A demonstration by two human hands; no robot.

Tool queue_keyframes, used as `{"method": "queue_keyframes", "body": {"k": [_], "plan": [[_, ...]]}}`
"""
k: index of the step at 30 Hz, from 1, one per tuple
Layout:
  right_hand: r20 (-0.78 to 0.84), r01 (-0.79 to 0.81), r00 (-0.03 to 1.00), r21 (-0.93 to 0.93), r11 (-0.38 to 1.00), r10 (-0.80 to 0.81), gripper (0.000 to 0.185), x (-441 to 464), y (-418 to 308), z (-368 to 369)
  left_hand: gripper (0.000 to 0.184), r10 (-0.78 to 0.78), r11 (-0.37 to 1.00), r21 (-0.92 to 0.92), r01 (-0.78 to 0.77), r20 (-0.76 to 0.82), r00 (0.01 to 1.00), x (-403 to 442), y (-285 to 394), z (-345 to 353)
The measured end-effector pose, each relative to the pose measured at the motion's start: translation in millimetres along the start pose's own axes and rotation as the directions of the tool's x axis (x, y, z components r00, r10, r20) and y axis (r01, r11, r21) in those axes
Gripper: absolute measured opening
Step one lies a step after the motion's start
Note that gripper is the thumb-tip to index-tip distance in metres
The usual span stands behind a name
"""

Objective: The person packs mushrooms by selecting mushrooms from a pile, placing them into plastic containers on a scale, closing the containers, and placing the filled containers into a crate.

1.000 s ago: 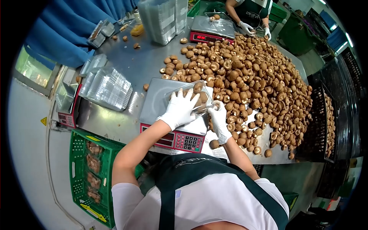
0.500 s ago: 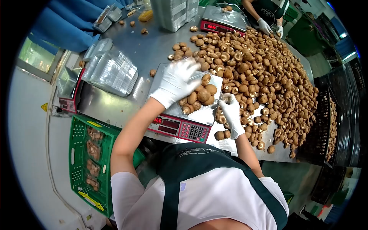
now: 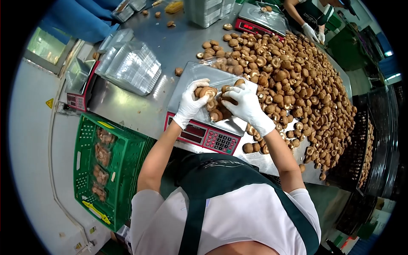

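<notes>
A clear plastic tray point(image 3: 233, 120) of brown mushrooms rests on the platform of a red digital scale point(image 3: 199, 135). At the tray's left side, my white-gloved left hand point(image 3: 191, 104) is closed round a mushroom point(image 3: 207, 93) whose stem side shows. My right hand point(image 3: 246, 107), gloved too, curls its fingers over a mushroom point(image 3: 230, 100) at the tray's right side. Several more mushrooms lie between the two hands, partly hidden by the fingers. The tray's thin clear lid point(image 3: 212, 68) appears to stand open toward the back.
A large mushroom heap point(image 3: 293, 89) covers the table's right side. Stacked clear trays point(image 3: 131, 68) stand at left, beside another scale point(image 3: 78, 100). A green crate point(image 3: 123, 174) holds packed mushrooms. Across the table, a gloved co-worker's hand point(image 3: 310, 32) is near another scale point(image 3: 259, 27).
My left hand has come down from above the tray and closed round a mushroom. My right hand has moved from the tray's right edge onto the mushrooms in it. The view has shifted slightly.
</notes>
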State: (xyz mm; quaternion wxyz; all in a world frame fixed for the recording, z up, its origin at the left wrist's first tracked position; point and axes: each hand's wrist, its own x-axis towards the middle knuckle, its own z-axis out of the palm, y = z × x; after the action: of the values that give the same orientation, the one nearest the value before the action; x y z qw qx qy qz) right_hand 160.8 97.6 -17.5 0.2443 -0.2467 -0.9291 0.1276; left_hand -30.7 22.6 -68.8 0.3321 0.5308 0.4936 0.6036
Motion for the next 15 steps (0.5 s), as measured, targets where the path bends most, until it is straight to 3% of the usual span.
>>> {"method": "queue_keyframes", "body": {"k": [2,4,6,8,9,10,15], "plan": [[0.046,0.023,0.999,-0.062,0.998,-0.020,0.022,5,-3,9,0.028,-0.071,0.986,-0.156,0.066,-0.026,0.997,-1,-4,1],[0.226,0.036,0.974,-0.256,0.966,0.024,0.020,11,-6,13,0.030,-0.047,0.995,-0.093,0.045,-0.013,0.999,2,0,0],[0.223,0.050,0.975,-0.235,0.971,0.004,0.017,13,-11,15,0.030,-0.057,0.998,0.020,0.057,0.011,0.998,3,3,2],[0.305,0.126,0.952,-0.450,0.884,0.020,0.015,15,-12,19,0.030,-0.019,0.985,0.173,0.021,-0.012,1.000,3,9,4],[0.276,0.156,0.960,-0.382,0.911,-0.049,0.015,13,-7,24,0.030,-0.017,0.984,0.178,0.021,-0.020,1.000,4,9,5],[0.154,0.114,0.987,-0.440,0.891,-0.050,0.014,10,-13,25,0.029,-0.016,0.983,0.183,0.020,-0.025,1.000,4,8,6],[0.231,0.244,0.963,-0.534,0.810,-0.138,0.018,4,-1,35,0.029,-0.025,0.990,0.139,0.021,0.028,0.999,6,2,2]]}}
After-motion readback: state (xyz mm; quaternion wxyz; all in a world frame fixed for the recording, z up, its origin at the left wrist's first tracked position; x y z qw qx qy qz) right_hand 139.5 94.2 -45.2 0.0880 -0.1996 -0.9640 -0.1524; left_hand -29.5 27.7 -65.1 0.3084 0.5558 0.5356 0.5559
